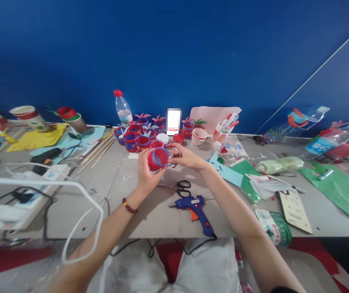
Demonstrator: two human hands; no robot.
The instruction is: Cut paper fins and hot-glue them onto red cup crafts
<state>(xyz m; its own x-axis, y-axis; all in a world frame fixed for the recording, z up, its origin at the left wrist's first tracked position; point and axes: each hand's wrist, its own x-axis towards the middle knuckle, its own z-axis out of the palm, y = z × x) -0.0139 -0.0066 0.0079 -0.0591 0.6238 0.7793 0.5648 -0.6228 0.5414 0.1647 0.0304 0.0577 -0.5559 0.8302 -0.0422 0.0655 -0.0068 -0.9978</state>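
In my left hand (148, 169) is a small red cup (159, 158) with purple bands, its open end tipped toward me. The fingers wrap round its left side and underside. My right hand (185, 156) is at the cup's right edge, thumb and fingers pinched on a small light-blue paper piece (171, 165), mostly hidden by the fingertips. Below the hands lie black-handled scissors (183, 188) and a blue hot glue gun (195, 205) with an orange trigger, its nozzle pointing left. Just behind the held cup stand several similar red-and-purple cups (130, 140), some with leaf-shaped paper tops.
Wooden sticks (97, 152) and a white power strip (40, 195) lie to the left, with a white cable (91, 199) looping over my left forearm. A water bottle (123, 108) and a paper cup (198, 137) stand behind. Cut blue paper (227, 171) and green sheets (339, 189) lie right.
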